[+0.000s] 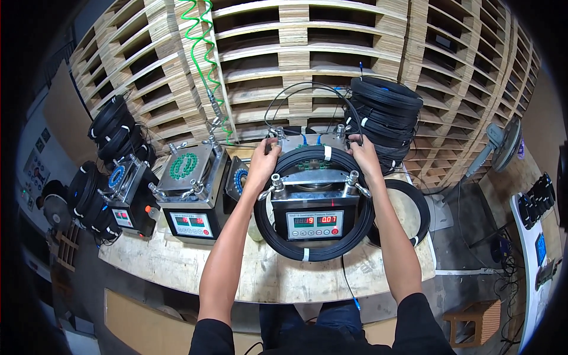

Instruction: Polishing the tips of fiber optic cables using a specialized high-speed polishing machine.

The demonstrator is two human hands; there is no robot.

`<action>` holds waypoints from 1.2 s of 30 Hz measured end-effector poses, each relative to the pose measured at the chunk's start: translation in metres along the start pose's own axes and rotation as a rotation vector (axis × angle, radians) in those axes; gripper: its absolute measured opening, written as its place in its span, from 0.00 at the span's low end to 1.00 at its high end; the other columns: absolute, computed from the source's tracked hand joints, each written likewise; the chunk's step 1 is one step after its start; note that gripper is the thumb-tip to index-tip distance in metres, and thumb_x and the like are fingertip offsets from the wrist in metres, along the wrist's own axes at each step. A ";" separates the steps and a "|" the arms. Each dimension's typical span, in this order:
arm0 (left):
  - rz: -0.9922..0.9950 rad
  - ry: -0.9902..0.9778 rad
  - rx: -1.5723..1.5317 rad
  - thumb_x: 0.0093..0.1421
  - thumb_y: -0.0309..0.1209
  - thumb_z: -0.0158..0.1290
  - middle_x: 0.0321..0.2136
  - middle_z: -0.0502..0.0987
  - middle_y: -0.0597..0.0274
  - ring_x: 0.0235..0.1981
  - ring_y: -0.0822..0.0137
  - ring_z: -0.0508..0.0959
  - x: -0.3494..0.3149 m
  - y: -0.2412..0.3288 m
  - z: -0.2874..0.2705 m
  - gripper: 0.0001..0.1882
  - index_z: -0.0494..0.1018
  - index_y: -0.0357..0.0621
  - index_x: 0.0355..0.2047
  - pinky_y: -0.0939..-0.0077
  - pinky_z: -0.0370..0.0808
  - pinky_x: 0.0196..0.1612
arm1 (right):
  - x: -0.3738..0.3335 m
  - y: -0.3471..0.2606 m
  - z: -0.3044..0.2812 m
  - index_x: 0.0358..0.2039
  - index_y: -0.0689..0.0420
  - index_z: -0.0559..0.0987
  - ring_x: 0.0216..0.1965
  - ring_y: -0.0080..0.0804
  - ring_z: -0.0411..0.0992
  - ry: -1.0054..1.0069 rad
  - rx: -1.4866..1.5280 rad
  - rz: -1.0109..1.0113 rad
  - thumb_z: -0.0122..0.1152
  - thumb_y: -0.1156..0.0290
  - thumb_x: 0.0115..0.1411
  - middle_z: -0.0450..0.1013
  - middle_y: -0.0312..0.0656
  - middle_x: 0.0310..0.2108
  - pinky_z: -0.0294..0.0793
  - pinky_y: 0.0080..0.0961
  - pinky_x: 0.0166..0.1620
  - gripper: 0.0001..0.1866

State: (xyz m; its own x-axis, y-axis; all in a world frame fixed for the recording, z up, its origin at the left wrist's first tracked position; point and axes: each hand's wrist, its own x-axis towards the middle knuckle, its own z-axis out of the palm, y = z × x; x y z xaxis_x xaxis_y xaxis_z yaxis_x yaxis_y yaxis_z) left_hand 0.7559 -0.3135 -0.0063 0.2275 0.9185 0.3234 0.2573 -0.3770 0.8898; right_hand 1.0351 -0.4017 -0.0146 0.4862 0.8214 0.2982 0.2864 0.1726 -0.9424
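A large coil of black cable (299, 251), bound with white bands, hangs around the front of a bench machine (283, 208) with a red digital display. My left hand (264, 165) reaches past the coil's left side. Its fingers are curled at the machine's rear left clamp lever (278, 134). At the rear right clamp lever (342, 131), the fingers of my right hand (365, 158) are closed in the same way. Blue-tipped cable ends (319, 140) lie on the machine's top plate. Near the front, two more clamp levers (353, 177) stand at the corners.
Two similar machines (188, 198) (121, 204) stand to the left. Stacked black cable coils (386, 109) rise behind on the right, and another coil (421, 204) lies on the wooden bench (177, 266). A green spiral hose (198, 53) hangs before wooden pallets (296, 29). A fan (503, 145) stands right.
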 end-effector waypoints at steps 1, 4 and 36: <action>0.012 0.006 -0.007 0.60 0.38 0.54 0.36 0.80 0.49 0.35 0.61 0.80 -0.001 0.000 -0.001 0.25 0.72 0.36 0.54 0.70 0.74 0.44 | -0.002 -0.002 0.002 0.49 0.65 0.75 0.33 0.33 0.78 0.004 -0.022 0.002 0.50 0.72 0.63 0.78 0.48 0.33 0.75 0.28 0.42 0.16; -0.036 0.014 -0.027 0.60 0.38 0.54 0.35 0.80 0.49 0.35 0.62 0.80 -0.006 0.012 0.005 0.25 0.72 0.36 0.54 0.71 0.74 0.44 | -0.001 -0.002 -0.006 0.50 0.65 0.75 0.33 0.33 0.78 0.009 -0.049 0.002 0.50 0.71 0.63 0.78 0.49 0.38 0.75 0.28 0.42 0.17; -0.031 0.009 -0.055 0.62 0.38 0.57 0.32 0.78 0.58 0.31 0.69 0.75 -0.004 0.009 -0.002 0.26 0.71 0.40 0.58 0.74 0.72 0.39 | 0.002 -0.005 0.000 0.54 0.65 0.75 0.34 0.24 0.72 -0.131 0.083 -0.031 0.57 0.61 0.66 0.76 0.40 0.38 0.73 0.22 0.43 0.22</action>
State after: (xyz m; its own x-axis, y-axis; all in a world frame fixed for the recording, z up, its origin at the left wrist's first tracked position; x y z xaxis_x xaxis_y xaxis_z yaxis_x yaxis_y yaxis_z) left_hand 0.7551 -0.3202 0.0013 0.2117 0.9309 0.2977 0.2118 -0.3411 0.9159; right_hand 1.0347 -0.4014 -0.0096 0.3648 0.8780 0.3097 0.2276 0.2385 -0.9441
